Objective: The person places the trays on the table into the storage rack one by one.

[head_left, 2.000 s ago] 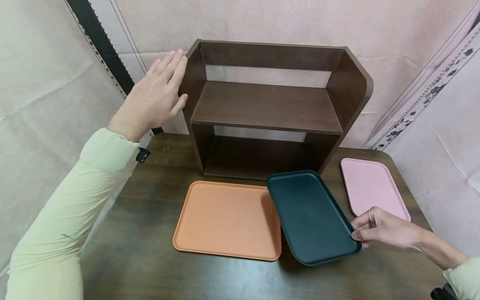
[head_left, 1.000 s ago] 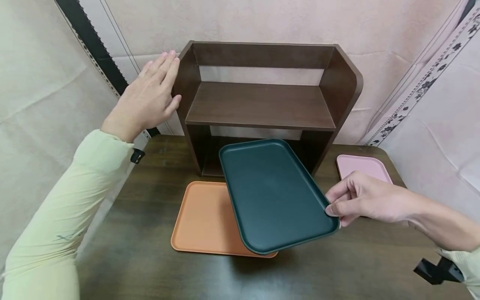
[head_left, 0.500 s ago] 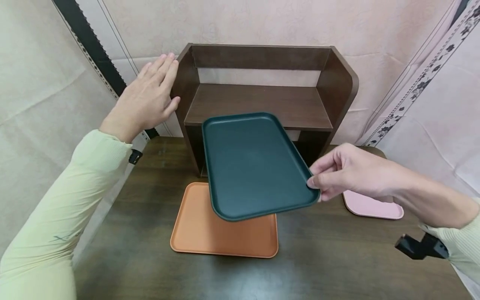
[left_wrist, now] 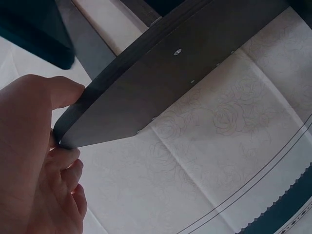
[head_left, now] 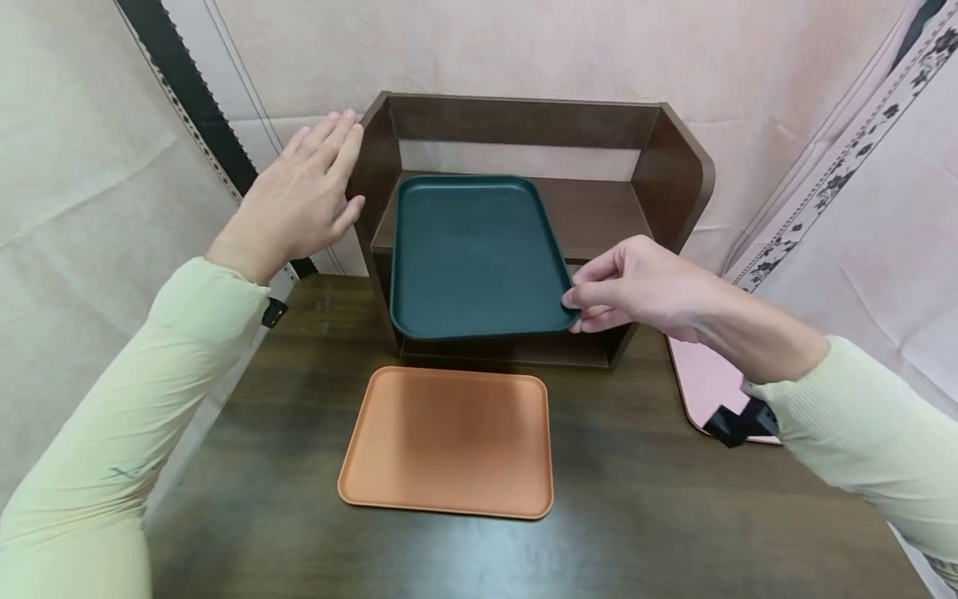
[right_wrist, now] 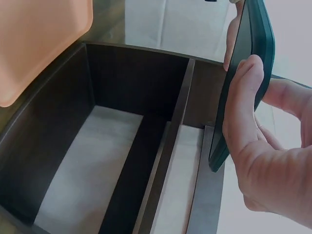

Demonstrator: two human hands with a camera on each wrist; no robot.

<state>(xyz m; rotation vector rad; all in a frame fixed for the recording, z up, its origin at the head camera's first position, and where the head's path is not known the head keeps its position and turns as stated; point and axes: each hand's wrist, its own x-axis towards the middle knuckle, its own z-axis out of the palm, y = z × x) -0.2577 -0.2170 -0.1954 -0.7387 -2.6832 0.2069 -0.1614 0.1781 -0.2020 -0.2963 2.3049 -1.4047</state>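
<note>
A dark green tray (head_left: 479, 258) is held up in front of the brown two-tier wooden shelf (head_left: 524, 108), overlapping its middle board in the head view. My right hand (head_left: 636, 287) pinches the tray's lower right corner between thumb and fingers. The right wrist view shows the tray (right_wrist: 263, 44) edge-on, with the thumb on one face and fingers on the other. My left hand (head_left: 295, 195) rests, fingers extended, against the shelf's left side panel. In the left wrist view the left thumb (left_wrist: 66, 91) lies at the edge of that panel (left_wrist: 146, 83).
An orange tray (head_left: 449, 441) lies flat on the dark wooden table (head_left: 636, 516) in front of the shelf. At the right, a pink tray (head_left: 703, 383) is partly covered by the right forearm. Pale cloth (head_left: 524, 50) hangs behind and at both sides.
My right hand has lifted the green tray from over the orange tray, carrying it up, leftward and away to the shelf. The left hand has stayed at the shelf's side.
</note>
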